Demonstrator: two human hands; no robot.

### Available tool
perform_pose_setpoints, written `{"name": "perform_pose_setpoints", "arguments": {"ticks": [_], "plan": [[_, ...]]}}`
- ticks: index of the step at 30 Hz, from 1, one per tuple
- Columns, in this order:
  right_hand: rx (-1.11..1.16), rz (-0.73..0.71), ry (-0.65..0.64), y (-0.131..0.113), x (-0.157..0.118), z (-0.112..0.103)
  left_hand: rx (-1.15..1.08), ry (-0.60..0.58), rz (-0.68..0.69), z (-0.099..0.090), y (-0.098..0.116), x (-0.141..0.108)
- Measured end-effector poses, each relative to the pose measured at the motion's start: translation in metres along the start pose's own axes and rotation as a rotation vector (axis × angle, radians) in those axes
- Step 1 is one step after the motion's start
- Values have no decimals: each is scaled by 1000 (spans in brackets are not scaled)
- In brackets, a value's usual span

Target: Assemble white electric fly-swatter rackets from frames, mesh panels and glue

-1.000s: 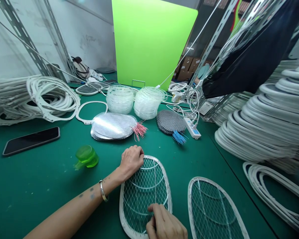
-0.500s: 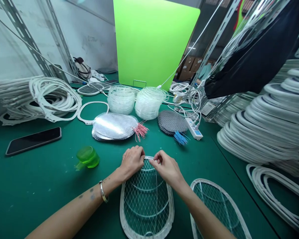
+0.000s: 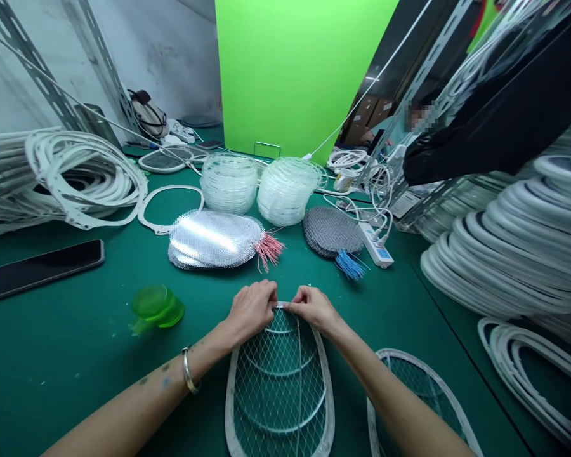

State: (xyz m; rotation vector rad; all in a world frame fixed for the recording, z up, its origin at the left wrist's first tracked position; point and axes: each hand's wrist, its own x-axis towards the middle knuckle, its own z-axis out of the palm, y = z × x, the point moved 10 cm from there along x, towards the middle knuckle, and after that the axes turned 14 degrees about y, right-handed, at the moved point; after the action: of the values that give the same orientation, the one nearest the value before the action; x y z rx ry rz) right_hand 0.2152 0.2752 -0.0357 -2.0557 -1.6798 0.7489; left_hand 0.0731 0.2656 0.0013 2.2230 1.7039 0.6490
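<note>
Below my hands, an oval mesh frame (image 3: 329, 397) with a white rim, wire mesh and curved cross-ribs lies on the green table. My left hand (image 3: 254, 306) is closed at the left of its far end, fingers curled and pressed to the rim. Thumb and fingers of my right hand (image 3: 315, 309) pinch at the same end, just to the right. Any small piece between the fingertips is too small to make out. To the right, partly behind my right forearm, is a second mesh frame (image 3: 440, 379).
A green cup-like thing (image 3: 157, 306) and a phone (image 3: 45, 268) lie left. Ahead are silver mesh sheets (image 3: 216, 238) with red wires, dark mesh sheets (image 3: 332, 231) with blue wires, clear coils (image 3: 288, 190) and a power strip (image 3: 375, 246). White frames (image 3: 499, 247) are stacked right.
The view has shifted slightly. My right hand's fingers have come lower and closer to the rim's far end. My left hand stays at the rim. A person now shows at the back right.
</note>
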Motion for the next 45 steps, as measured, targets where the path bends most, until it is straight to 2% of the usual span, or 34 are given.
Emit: {"name": "perform_pose_setpoints", "arguments": {"ticks": [7, 11, 14, 17, 18, 19, 21, 22, 24, 28, 37, 45], "plan": [[-85, -9, -13, -12, 3, -4, -43, 38, 71, 0, 9, 0], [-66, -66, 108, -22, -13, -28, -120, 104, 61, -17, 5, -5], [22, -151, 229, -18, -61, -54, -198, 157, 58, -41, 6, -34], [90, -247, 261, -4, -137, -67, -326, 55, 188, -54, 24, -90], [110, -304, 254, -2, -164, -67, -400, -26, 306, -55, 39, -114], [138, -453, 273, -9, -194, -69, -434, -81, 413, -56, 50, -138], [128, -667, 313, -16, -244, -65, -416, -122, 564, -55, 63, -177], [106, -753, 319, -18, -263, -59, -383, -116, 606, -52, 65, -189], [36, -848, 315, -19, -284, -44, -331, -94, 644, -44, 66, -202], [-68, -923, 295, -20, -290, -26, -288, -82, 646, -36, 65, -202], [-116, -933, 247, -15, -287, -21, -254, -45, 681, -43, 68, -205], [-95, -908, 203, -17, -280, -23, -212, -144, 781, -35, 76, -205]]}}
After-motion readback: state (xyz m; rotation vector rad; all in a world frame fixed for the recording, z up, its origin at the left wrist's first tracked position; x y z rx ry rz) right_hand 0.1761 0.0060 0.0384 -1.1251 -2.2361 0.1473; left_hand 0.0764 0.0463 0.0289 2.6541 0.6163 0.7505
